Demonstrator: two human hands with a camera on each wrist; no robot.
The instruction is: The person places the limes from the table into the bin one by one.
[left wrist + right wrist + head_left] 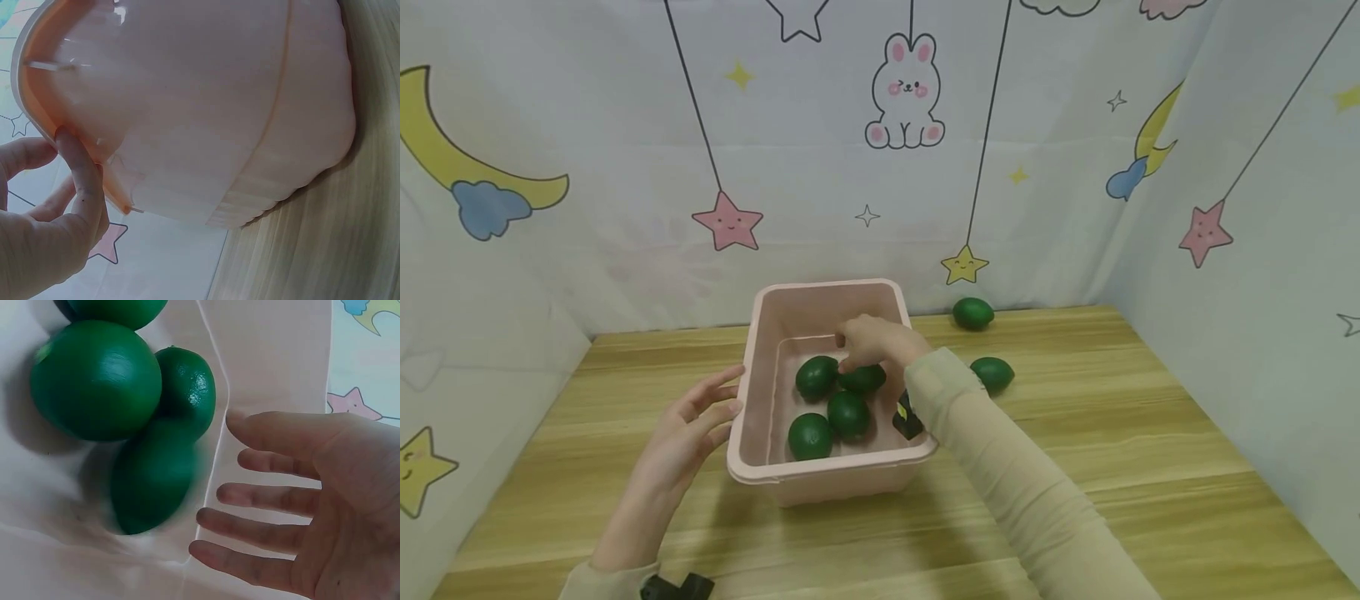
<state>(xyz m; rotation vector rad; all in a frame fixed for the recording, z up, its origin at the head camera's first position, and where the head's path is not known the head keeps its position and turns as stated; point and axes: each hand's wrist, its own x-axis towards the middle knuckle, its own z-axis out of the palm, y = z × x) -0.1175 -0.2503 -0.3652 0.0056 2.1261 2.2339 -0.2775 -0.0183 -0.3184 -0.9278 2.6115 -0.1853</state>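
A pink plastic bin (760, 367) stands in the middle of the wooden table with several green limes (848, 414) lying in it. My right hand (874, 340) reaches down into the bin just above the limes. In the right wrist view its fingers (269, 500) are spread and hold nothing, right beside the limes (153, 481). My left hand (696, 421) rests with straight fingers against the bin's left rim. The left wrist view shows a fingertip (78, 165) touching under the rim of the bin (206, 106).
Two more limes lie on the table right of the bin, one near the back curtain (973, 313) and one closer (992, 373). Printed curtain walls close in the table (1150, 433) at the back and on both sides.
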